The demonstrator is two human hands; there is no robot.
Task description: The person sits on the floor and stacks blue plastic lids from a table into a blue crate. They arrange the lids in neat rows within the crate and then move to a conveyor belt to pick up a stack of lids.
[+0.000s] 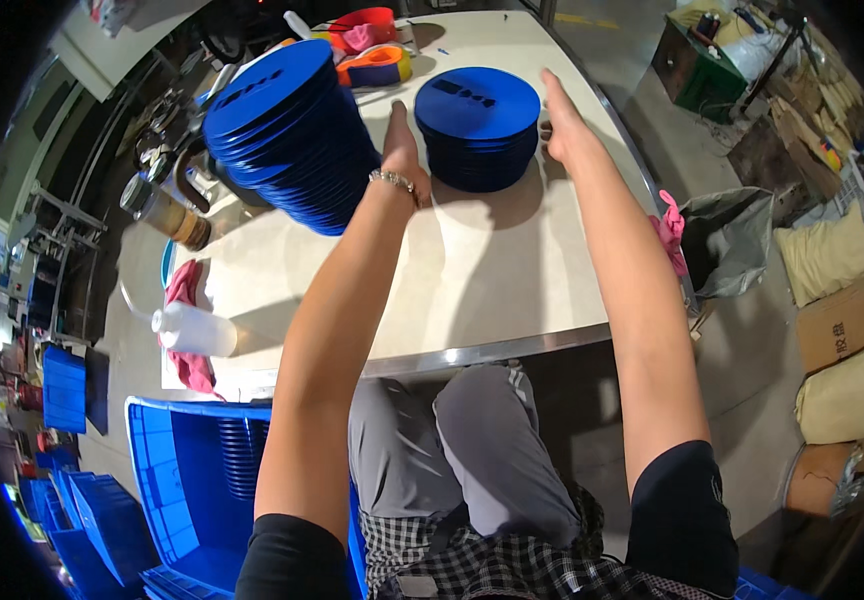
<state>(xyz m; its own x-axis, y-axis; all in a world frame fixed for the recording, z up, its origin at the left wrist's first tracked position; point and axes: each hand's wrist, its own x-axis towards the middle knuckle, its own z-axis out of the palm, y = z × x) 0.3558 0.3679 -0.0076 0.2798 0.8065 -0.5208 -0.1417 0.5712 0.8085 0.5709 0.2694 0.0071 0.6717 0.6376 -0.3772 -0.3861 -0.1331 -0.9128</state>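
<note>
Reaching forward from a seat at the near edge of a pale desk (472, 290), a person stretches both bare arms toward a short, upright stack of dark blue discs (478, 125) near the far edge. The left hand (402, 150), a beaded bracelet (392, 180) at its wrist, rests against the stack's left side with fingers held together and extended. The right hand (564, 125) lies flat along the stack's right side, fingers straight and together; whether it actually touches the discs cannot be told. Neither hand is closed around anything. The top disc shows a row of small cut-out slots.

Just left of this stack stands a taller stack of the same blue discs (292, 130), leaning over toward the desk's left edge. Beyond both, at the far edge, lie orange and red tape dispensers (377, 65). Near the desk's left edge sit a white squeeze bottle (195, 330) on a pink cloth (190, 365) and a brown jar (177, 220). A blue plastic crate (192, 470) holding more discs stands on the floor by the person's left knee.

Judging by the pose, the hands are bracketing the short stack to square or grip it; the next move would call for pressing both palms inward evenly so the discs stay aligned.
</note>
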